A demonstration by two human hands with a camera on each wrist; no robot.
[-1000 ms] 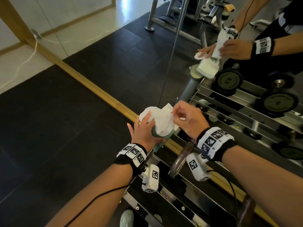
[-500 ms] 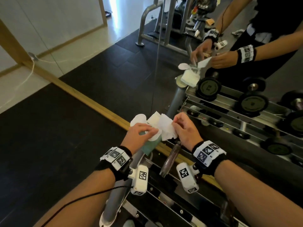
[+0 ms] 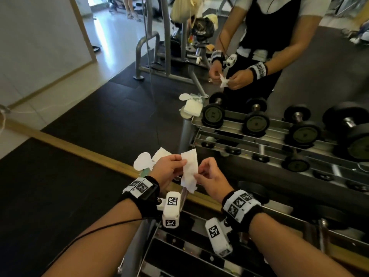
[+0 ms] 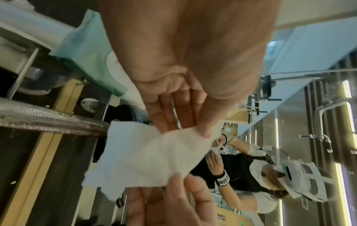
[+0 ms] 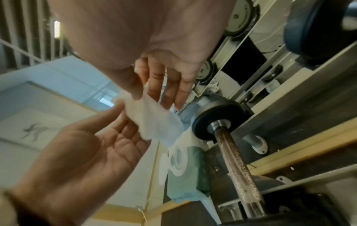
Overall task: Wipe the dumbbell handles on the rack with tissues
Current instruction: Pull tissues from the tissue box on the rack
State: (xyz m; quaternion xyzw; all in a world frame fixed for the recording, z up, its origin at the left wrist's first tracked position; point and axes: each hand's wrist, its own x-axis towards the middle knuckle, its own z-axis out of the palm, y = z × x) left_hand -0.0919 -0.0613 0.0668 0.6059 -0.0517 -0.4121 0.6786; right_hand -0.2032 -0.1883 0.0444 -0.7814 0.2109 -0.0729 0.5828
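Note:
A white tissue hangs between my two hands, above the near end of the rack. My left hand pinches its upper left edge; in the left wrist view the thumb and fingers close on the tissue. My right hand pinches the right edge, and the right wrist view shows the tissue between thumb and fingers. A knurled dumbbell handle with a black plate lies just below. The green tissue pack sits on the rack post to the left.
A wall mirror with a wooden base strip stands right behind the rack and reflects a row of black dumbbells and me. Black rubber floor lies to the left. Rack rails and another black dumbbell head are to the right.
The tissue has come free of the pack. My left hand left the pack and now pinches the sheet too, and both hands hold it nearer me. My head has tilted up.

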